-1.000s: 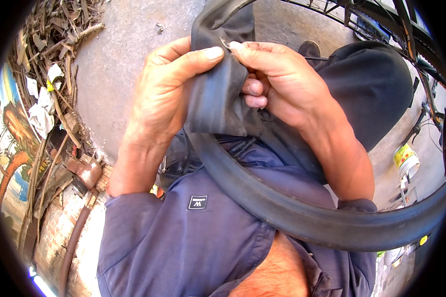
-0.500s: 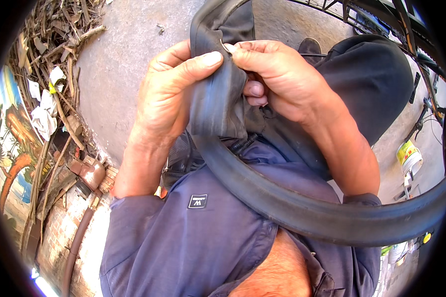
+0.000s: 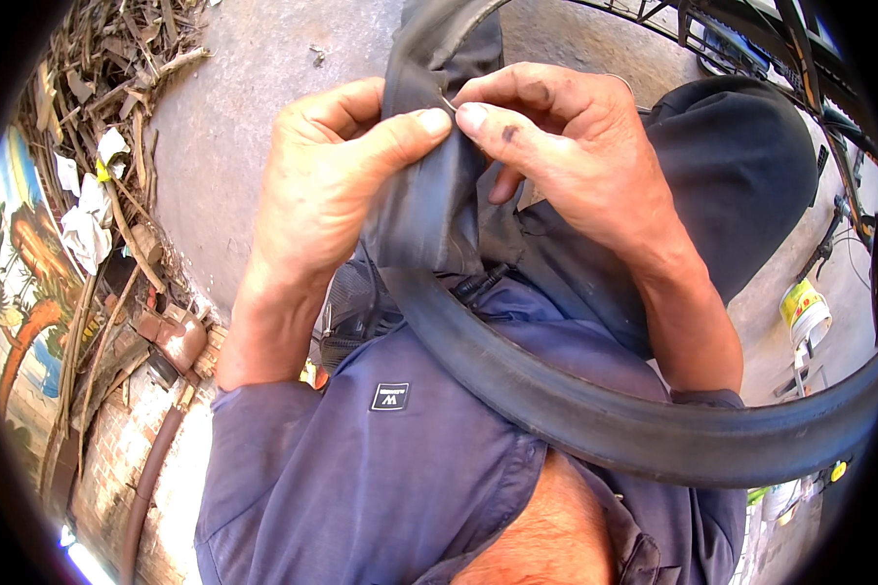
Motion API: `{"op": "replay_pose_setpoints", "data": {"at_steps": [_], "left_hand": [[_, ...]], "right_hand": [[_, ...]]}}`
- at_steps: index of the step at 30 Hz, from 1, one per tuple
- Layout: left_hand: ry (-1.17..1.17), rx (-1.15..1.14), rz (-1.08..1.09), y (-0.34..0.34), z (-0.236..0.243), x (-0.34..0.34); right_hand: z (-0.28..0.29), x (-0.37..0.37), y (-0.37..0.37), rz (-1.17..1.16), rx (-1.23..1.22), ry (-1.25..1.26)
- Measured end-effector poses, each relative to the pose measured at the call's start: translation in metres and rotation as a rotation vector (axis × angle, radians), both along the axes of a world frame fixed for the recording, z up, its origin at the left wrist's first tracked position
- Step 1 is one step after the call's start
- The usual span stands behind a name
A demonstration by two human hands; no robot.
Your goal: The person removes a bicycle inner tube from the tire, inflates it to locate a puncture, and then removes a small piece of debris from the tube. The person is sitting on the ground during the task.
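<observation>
A black rubber inner tube [image 3: 556, 395] loops from my lap across my front to the right. Its upper stretch lies flattened between my hands. My left hand [image 3: 327, 171] grips that stretch, thumb on top and fingers beneath, the thumb tip near the middle of the tube. From the other side, my right hand [image 3: 566, 141] pinches a thin pale sliver [image 3: 448, 102] at the tube's surface, right beside the left thumb. I cannot tell whether the sliver is wire or a peeling edge. Dark smudges mark the right thumb and fingers.
My bent knee in dark trousers [image 3: 732, 175] rises at the right. Bicycle parts [image 3: 800, 58] stand at the upper right, above a white and yellow tub [image 3: 806, 310]. At the left lie a heap of sticks [image 3: 117, 58], crumpled white scraps [image 3: 90, 224] and a brown hose [image 3: 154, 478].
My right hand has turned and lifted its fingers a little, still pinching at the same spot. The left thumb and the tube's upper stretch have shifted slightly right.
</observation>
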State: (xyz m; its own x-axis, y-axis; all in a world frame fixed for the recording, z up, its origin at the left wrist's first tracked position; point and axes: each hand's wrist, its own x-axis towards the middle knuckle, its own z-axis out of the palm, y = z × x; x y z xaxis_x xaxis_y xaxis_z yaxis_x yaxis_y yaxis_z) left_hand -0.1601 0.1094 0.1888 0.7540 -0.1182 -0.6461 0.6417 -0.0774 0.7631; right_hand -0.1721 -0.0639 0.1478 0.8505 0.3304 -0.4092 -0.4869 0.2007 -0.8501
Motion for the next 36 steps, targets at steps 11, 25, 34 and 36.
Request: {"op": "replay_pose_setpoints", "data": {"at_steps": [11, 25, 34, 36], "left_hand": [[-0.047, 0.161, -0.16, -0.011, -0.002, -0.006], [-0.011, 0.015, -0.13, -0.008, 0.0, -0.002], [0.013, 0.06, -0.064, -0.002, 0.003, 0.003], [0.0, 0.1, -0.087, -0.003, 0.003, 0.003]], "right_hand": [[-0.009, 0.002, -0.009, 0.127, -0.428, -0.497], [-0.005, 0.013, -0.019, 0.14, -0.021, 0.111], [0.002, 0.008, -0.012, 0.094, 0.0, 0.055], [-0.001, 0.006, -0.011, 0.122, -0.048, -0.041]]}}
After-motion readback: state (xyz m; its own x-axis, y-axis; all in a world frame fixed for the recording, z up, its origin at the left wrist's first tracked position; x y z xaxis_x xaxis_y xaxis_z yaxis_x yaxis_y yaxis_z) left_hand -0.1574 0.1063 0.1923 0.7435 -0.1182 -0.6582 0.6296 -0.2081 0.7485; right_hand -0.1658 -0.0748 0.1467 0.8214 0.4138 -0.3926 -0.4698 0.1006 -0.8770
